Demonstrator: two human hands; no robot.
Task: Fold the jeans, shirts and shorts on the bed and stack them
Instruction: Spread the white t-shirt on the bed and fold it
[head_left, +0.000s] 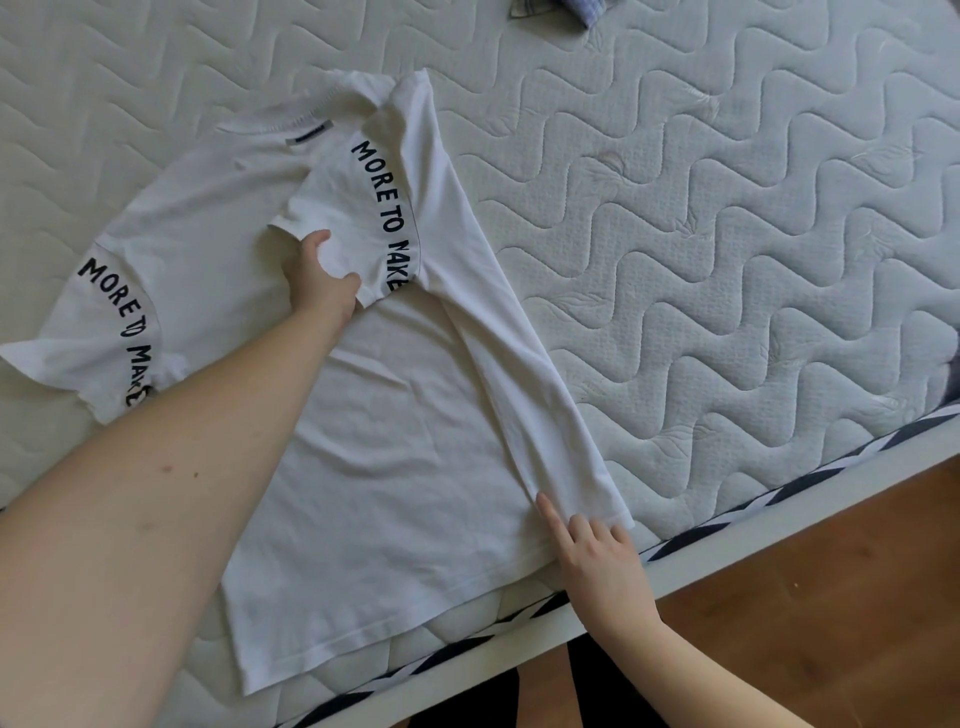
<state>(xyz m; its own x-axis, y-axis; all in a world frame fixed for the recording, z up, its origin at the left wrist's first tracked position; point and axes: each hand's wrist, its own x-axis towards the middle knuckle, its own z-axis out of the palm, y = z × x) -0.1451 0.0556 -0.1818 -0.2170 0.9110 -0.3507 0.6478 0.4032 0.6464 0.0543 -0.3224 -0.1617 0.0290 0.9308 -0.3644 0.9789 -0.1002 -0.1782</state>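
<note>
A white T-shirt (374, 447) with black lettering on both sleeves lies flat on the quilted mattress (727, 234), hem toward me. Its right side is folded inward along a long crease, with the right sleeve turned over the chest. My left hand (319, 275) pinches the edge of that folded sleeve near the shirt's middle. My right hand (592, 551) rests at the hem's right corner, index finger stretched out and pressing the bottom of the folded strip.
A checked blue garment (587, 8) and a bit of another cloth (524, 6) peek in at the top edge. The bed's white frame (779, 525) and striped mattress border run diagonally at lower right, with wooden floor (831, 597) beyond.
</note>
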